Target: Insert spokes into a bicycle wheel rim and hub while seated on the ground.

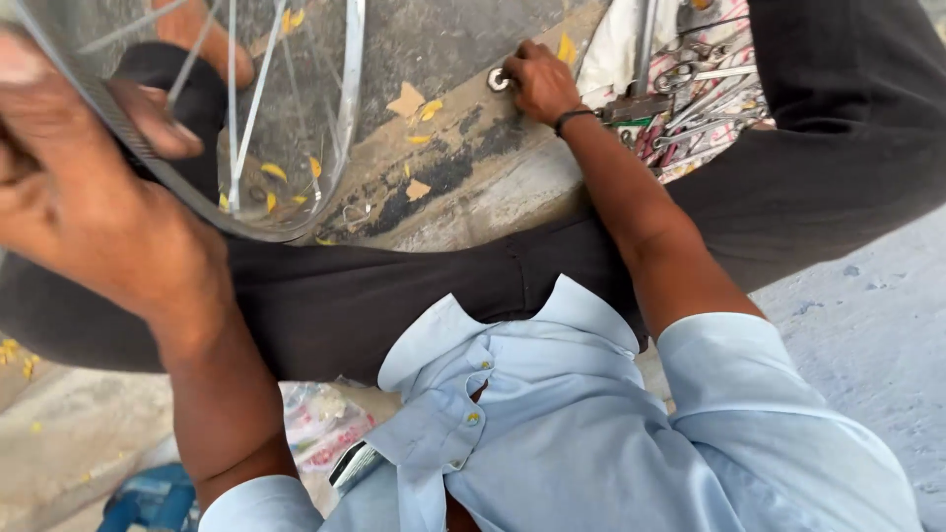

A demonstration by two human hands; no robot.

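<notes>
The left hand (74, 187) is closed in a firm grip around the rim of a spoked bicycle wheel (296, 118), fingers wrapped over the edge and thumb pressed across it, so the wheel stands tilted up off the ground and close to the camera; holding it at the rim seems to keep it steady and out of the way while the other arm stretches out. Beyond the wheel, further from the body, the right hand (540, 84) reaches to the stained concrete ledge (463, 167), and its fingertips are pinched narrowly around a small metal ring-shaped part (500, 80), perhaps a nut or washer, that lies on the ledge; whether it is lifted or only touched I cannot tell. Beside that hand, on the side away from the wheel, a patterned cloth (705, 128) carries a spread of wrenches (695, 74) and other metal tools, kept within arm's reach. Yellow leaf scraps (426, 108) dot the ledge between the wheel and the small part. The person sits in dark trousers (394, 296) and a pale blue shirt (591, 433).
</notes>
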